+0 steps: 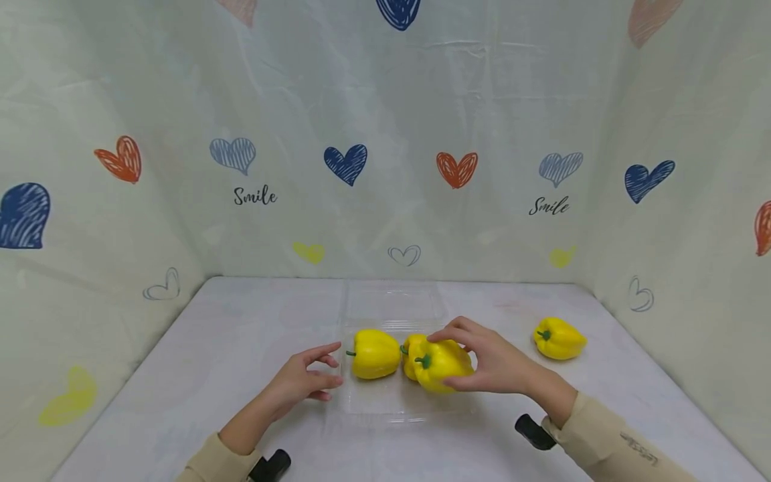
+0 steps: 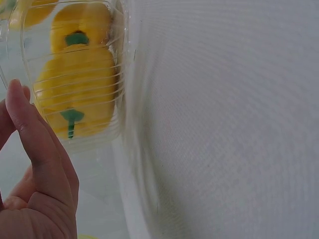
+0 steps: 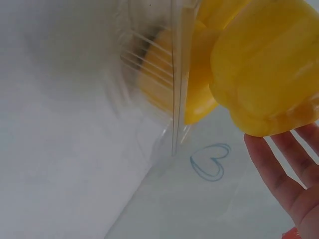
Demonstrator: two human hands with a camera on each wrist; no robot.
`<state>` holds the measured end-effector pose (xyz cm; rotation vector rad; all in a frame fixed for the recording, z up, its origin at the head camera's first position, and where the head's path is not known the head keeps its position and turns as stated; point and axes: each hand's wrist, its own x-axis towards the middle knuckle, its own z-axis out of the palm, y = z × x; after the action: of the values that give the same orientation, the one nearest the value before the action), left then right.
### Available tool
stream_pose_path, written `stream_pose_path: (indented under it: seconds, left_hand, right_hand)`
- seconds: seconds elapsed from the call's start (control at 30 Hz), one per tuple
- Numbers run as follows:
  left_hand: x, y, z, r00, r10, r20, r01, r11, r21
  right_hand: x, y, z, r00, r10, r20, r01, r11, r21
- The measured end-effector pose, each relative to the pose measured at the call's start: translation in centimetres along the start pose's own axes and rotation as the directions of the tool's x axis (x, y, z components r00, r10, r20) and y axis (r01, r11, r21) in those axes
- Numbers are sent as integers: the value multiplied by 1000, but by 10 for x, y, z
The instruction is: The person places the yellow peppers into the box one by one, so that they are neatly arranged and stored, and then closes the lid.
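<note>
White table (image 1: 199, 361) with heart-print curtains behind: right hand (image 1: 500, 365) curls around a third glossy yellow bell pepper (image 1: 442, 365) over the clear plastic clamshell tray (image 1: 385, 402) at frame centre, two peppers already in, left hand (image 1: 301, 381) loose at the tray's left edge, and one more yellow pepper (image 1: 559, 338) waiting at right.

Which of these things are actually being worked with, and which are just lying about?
In use:
- clear plastic clamshell tray
- yellow bell pepper in right hand
- two yellow peppers in the tray
- left hand
- right hand

Lying about:
- lone yellow pepper
- heart-print backdrop

yellow pepper (image 1: 442, 365) held over clear tray (image 1: 391, 405)
</note>
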<state>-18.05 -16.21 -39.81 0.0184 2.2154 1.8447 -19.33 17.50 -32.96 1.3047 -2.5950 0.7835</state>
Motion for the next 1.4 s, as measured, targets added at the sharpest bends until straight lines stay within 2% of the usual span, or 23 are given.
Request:
stream_pose_path:
  seconds: [0.37,0.67,0.87,1.13,1.4]
  left_hand:
    - [-1,1,0,1000,7,8,-7,1000,-14]
    - [-1,1,1,1000,-1,-12,1,1000,-3]
    - [0,1,1,1000,-2,-9,2,1000,-7]
    - [-1,1,0,1000,4,5,-4,1000,-5]
    - [0,0,-1,1000,9,11,-9,1000,-2]
  right_hand:
    - [18,-14,17,1000,-17,25,16,1000,25]
    - [33,-28,32,996,25,81,-26,999,21]
    - [43,-37,42,987,88,133,-91,996,14]
    - [53,-42,57,974,117,192,-115,993,-21]
    - [59,-45,70,950,169,264,-156,985,-71]
